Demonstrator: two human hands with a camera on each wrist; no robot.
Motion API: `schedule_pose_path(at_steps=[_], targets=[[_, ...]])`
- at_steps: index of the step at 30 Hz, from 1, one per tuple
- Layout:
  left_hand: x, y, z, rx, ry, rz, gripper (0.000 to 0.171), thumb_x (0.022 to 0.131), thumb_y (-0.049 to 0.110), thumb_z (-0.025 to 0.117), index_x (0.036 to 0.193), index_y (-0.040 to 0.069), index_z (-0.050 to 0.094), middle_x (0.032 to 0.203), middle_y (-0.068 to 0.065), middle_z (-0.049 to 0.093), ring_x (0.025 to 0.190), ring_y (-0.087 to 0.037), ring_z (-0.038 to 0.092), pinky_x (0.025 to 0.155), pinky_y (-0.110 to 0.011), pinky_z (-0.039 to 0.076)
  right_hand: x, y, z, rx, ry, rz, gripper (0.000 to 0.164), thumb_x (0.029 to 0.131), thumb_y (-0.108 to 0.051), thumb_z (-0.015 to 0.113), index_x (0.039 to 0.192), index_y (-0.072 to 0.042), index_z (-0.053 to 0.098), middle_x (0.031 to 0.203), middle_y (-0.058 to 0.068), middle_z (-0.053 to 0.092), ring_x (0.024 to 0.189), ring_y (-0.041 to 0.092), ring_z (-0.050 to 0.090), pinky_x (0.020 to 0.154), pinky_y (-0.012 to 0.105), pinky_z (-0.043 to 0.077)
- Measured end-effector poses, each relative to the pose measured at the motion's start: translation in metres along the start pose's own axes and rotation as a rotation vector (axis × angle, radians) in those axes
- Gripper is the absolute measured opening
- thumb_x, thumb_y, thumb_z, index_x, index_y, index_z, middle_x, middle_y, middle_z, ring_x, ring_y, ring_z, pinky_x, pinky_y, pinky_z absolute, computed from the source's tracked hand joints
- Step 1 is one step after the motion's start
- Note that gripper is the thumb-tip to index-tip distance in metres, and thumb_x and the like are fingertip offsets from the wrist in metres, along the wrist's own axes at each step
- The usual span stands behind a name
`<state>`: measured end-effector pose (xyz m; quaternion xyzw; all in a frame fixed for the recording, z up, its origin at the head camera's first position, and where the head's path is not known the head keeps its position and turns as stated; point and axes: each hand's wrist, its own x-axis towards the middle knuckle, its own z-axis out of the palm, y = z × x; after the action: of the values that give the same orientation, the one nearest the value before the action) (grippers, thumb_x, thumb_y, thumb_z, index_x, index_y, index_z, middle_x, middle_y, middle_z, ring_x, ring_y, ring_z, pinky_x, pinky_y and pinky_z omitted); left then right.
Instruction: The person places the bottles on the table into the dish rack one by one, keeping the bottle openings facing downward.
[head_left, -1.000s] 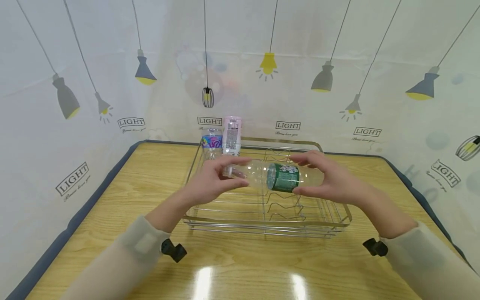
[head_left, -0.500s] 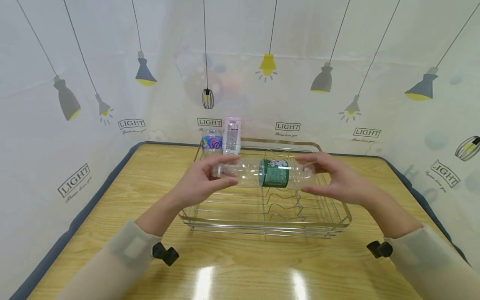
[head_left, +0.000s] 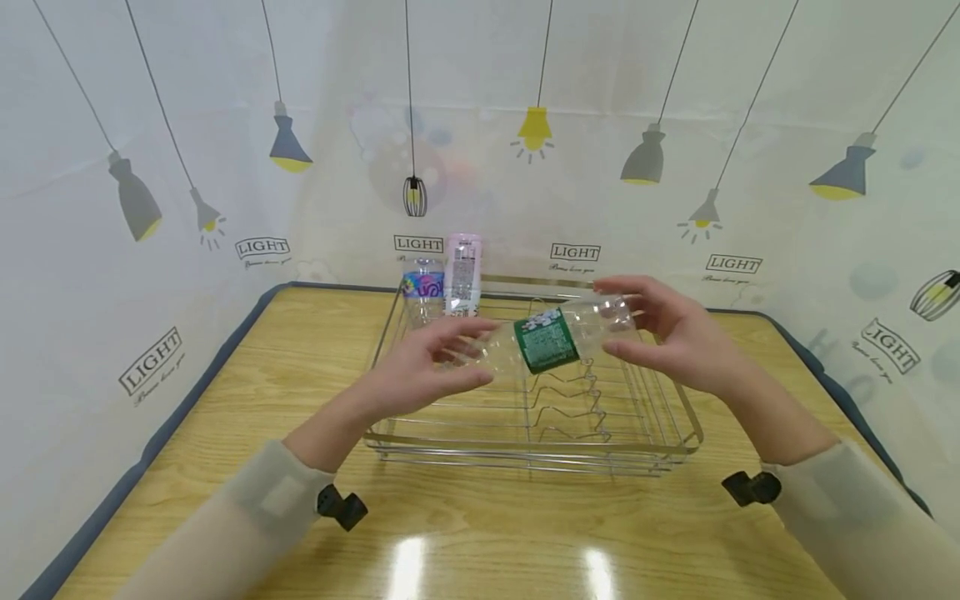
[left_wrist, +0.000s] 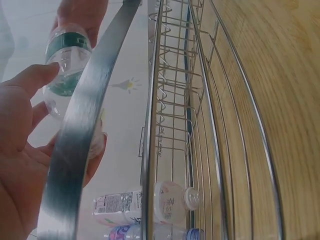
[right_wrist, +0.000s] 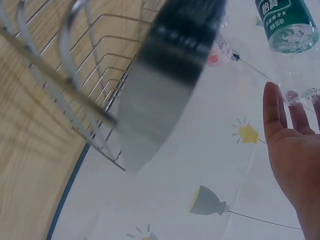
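Note:
A clear plastic bottle with a green label is held above the wire rack, lying sideways and tilted with its base raised at the right. My left hand holds the neck end, its thumb in front and its fingers behind. At the base end, my right hand grips between thumb and fingers. From the right wrist, the fingers of the right hand are seen against the base of the bottle. The left hand in the left wrist view partly hides the neck behind a rack bar.
In the rack's back left corner, a pink and white bottle stands beside a clear bottle with a blue-purple label, both neck down in the left wrist view. The rack sits on a wooden table against a printed curtain.
The bottle moved left, then swung from nearly level to tilted, its base end rising. The right hand rose with it, and the left hand shifted slightly right in the last half second.

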<state>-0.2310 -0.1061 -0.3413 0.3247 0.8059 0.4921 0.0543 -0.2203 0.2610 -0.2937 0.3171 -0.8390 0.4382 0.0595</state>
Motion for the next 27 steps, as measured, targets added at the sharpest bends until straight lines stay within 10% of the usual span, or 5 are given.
schedule_pose_path(at_steps=[27], targets=[[0.013,0.005,0.02,-0.03,-0.002,-0.088,0.078,0.101,0.028,0.082,0.167,0.028,0.04,0.155,-0.012,0.06,0.138,-0.035,0.062,0.109,-0.048,0.058,0.031,-0.023,0.018,0.228,0.079,0.11,0.071,0.106,-0.003,0.069,0.169,-0.01,0.036,0.16,0.013,0.049,0.124,0.017,0.067,0.098,0.02,0.061]])
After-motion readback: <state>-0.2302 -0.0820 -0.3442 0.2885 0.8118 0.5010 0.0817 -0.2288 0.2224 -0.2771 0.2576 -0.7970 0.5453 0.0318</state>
